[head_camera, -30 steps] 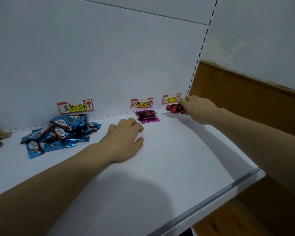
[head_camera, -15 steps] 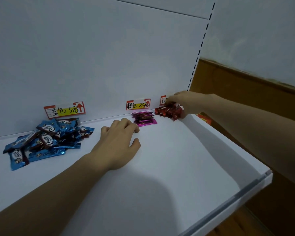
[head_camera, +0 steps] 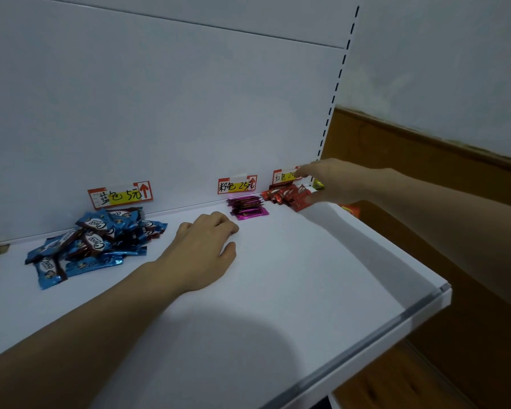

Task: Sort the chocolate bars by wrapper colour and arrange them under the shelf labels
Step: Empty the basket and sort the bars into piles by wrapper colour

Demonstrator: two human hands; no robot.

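White shelf [head_camera: 307, 290], brown wall [head_camera: 425, 184] — left grip [head_camera: 201, 252] relaxed, right grip [head_camera: 334, 184] pinching red bars [head_camera: 286, 196].

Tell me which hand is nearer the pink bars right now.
Left. The left hand rests on the shelf just in front-left of the pink bars, knuckles close but apart. The right hand is farther right, at the red bars.
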